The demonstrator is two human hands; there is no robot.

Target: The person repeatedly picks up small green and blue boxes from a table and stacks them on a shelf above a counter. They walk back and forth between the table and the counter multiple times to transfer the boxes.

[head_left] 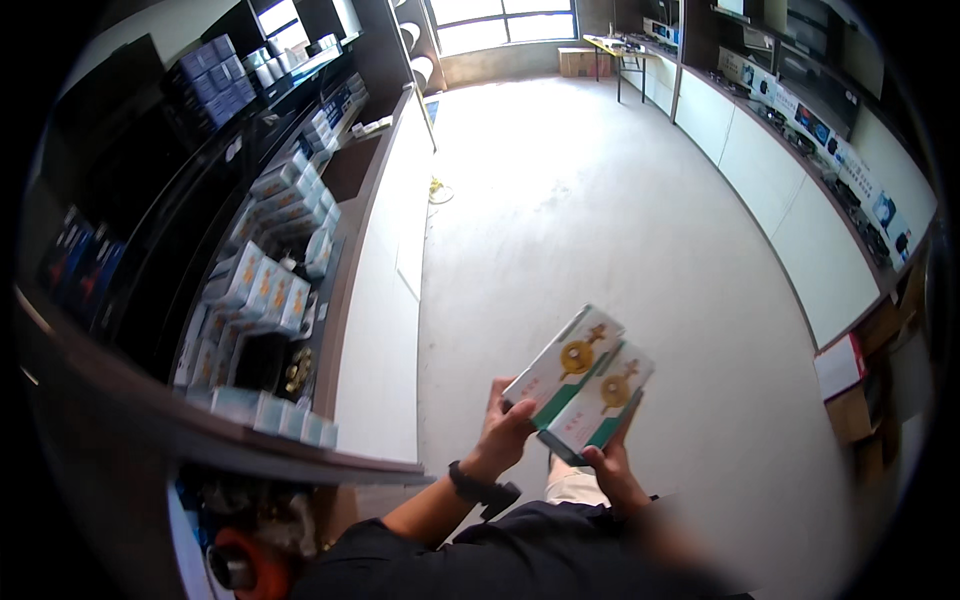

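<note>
Two small white-and-green cartons with a picture of a brass-coloured fitting are held side by side in front of me, tilted and touching along their long edges. My left hand (503, 432) is closed round the lower left end of the left carton (561, 362), its thumb on the printed face. On the other side, my right hand (618, 472) grips the right carton (597, 412), with the thumb at its near end and fingers along its far-right edge. Parts of the fingers are hidden beneath the cartons. A dark band circles my left wrist.
At left, a shelf counter (345, 330) carries several stacks of similar cartons (262, 285). White cabinets (770, 180) with goods on top line the right side. Boxes (850, 400) stand at lower right. Pale floor (530, 200) runs to a window (505, 25). An orange-red object (262, 565) sits lower left.
</note>
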